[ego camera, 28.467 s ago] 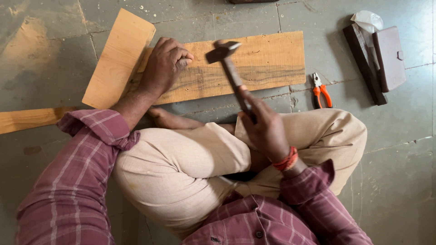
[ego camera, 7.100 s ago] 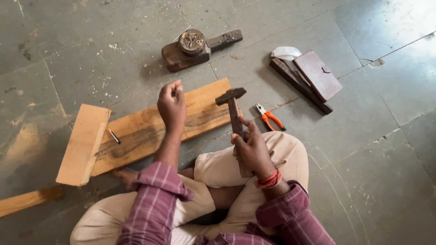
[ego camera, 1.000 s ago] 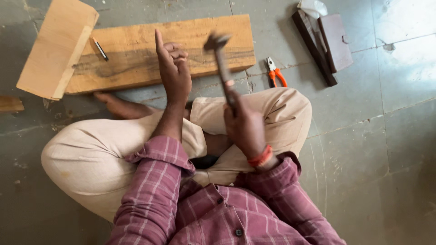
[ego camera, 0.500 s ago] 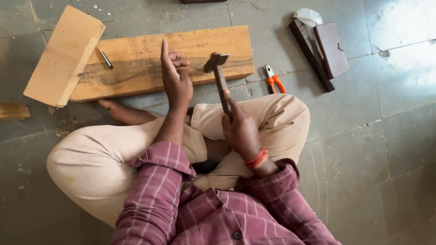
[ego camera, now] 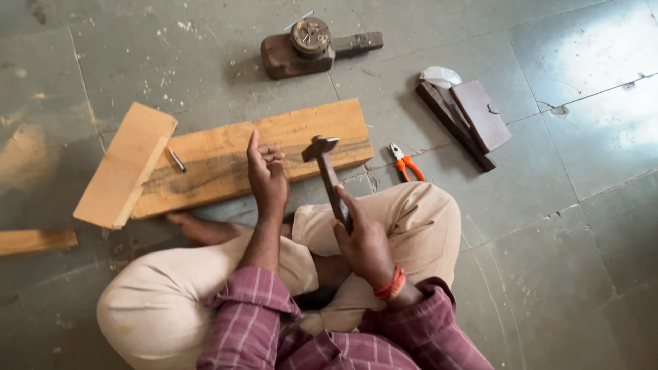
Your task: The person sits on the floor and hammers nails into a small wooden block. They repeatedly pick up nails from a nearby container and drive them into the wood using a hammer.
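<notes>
Head view: hammer handle hidden in right hand.

Lower part of hammer handle hidden inside right hand. Left hand shown from the back, fingertips curled, can't tell if anything is pinched there. Small wood piece cut off by left edge. Person's torso and elbows cut by bottom edge. Far end of the dark slat covered by the brown wallet-like case. White object behind them too small to identify.
</notes>
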